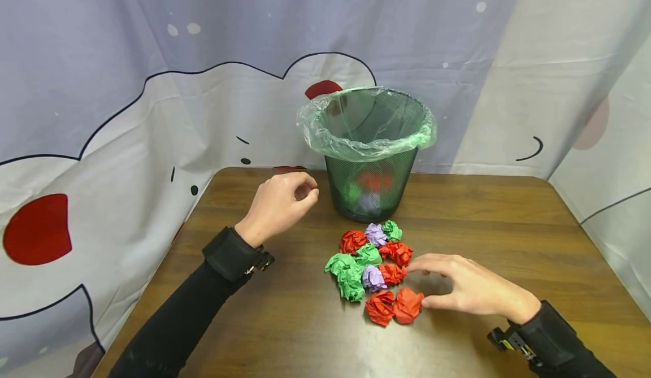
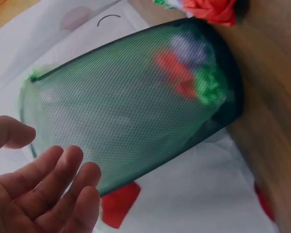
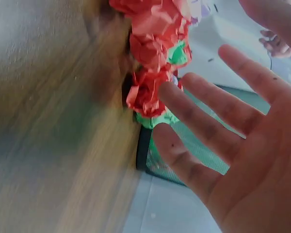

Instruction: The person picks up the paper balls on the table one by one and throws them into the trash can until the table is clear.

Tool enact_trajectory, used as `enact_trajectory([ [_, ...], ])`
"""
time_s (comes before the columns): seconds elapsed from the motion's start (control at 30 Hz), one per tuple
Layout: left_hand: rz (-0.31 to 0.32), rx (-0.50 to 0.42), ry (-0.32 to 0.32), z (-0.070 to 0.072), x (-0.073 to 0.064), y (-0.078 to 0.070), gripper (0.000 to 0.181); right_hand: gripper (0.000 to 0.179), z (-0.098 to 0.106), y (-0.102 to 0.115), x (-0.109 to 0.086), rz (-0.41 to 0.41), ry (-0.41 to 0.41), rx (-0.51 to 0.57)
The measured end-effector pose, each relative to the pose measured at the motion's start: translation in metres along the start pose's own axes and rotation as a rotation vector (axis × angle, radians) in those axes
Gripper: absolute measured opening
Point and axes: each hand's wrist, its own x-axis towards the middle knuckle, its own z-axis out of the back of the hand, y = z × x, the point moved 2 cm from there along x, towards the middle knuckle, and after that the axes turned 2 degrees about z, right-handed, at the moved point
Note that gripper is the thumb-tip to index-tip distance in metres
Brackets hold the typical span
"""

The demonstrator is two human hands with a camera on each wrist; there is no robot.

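Observation:
Crumpled paper balls in red, green and purple lie in a cluster on the wooden table. My right hand (image 1: 468,287) hovers at the cluster's right side, fingers apart. Its thumb tip is right at a red paper ball (image 1: 408,305), and its fingertips are close to another red paper ball (image 1: 393,274). In the right wrist view the palm (image 3: 266,155) is bare. Left of the mesh bin (image 1: 339,177), my left hand (image 1: 282,200) is held above the table with loosely bent fingers. The left wrist view shows nothing between its thumb and fingers (image 2: 48,184).
A clear plastic liner (image 1: 366,151) folds over the bin's rim. Red, green and purple paper balls (image 2: 208,85) show through the mesh at its bottom. The bin stands at the table's (image 1: 473,203) back edge, in front of a patterned curtain (image 1: 213,118).

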Motion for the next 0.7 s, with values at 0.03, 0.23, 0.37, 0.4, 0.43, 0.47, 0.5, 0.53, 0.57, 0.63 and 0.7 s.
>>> enact_trajectory([
  [0.03,0.003,0.000,0.008,-0.003,-0.002,0.001,0.013,0.050,-0.002,0.003,0.001,0.005,-0.002,-0.026],
  [0.23,0.015,0.007,0.046,-0.018,-0.014,0.006,0.011,0.054,-0.013,0.019,0.006,0.038,0.043,-0.162],
  [0.37,0.006,0.007,0.062,-0.028,-0.021,0.009,0.010,0.049,-0.020,0.025,0.011,0.050,0.076,-0.221],
  [0.4,0.004,0.008,0.067,-0.030,-0.023,0.009,0.010,0.048,-0.022,0.025,0.012,0.051,0.082,-0.230],
  [0.43,0.004,0.008,0.073,-0.032,-0.025,0.010,0.010,0.047,-0.024,0.026,0.012,0.053,0.089,-0.241],
  [0.47,0.004,0.009,0.078,-0.034,-0.026,0.011,0.010,0.046,-0.026,0.026,0.013,0.058,0.095,-0.249],
  [0.5,0.005,0.010,0.082,-0.037,-0.028,0.011,0.010,0.045,-0.028,0.026,0.013,0.062,0.101,-0.255],
  [0.53,0.007,0.011,0.086,-0.039,-0.029,0.012,0.010,0.043,-0.030,0.026,0.013,0.063,0.107,-0.257],
  [0.57,0.008,0.013,0.090,-0.040,-0.031,0.013,0.010,0.042,-0.033,0.026,0.013,0.067,0.112,-0.258],
  [0.63,0.008,0.017,0.096,-0.044,-0.033,0.013,0.010,0.039,-0.036,0.026,0.013,0.069,0.118,-0.254],
  [0.7,0.009,0.018,0.099,-0.046,-0.034,0.014,0.009,0.036,-0.039,0.025,0.013,0.072,0.111,-0.247],
])
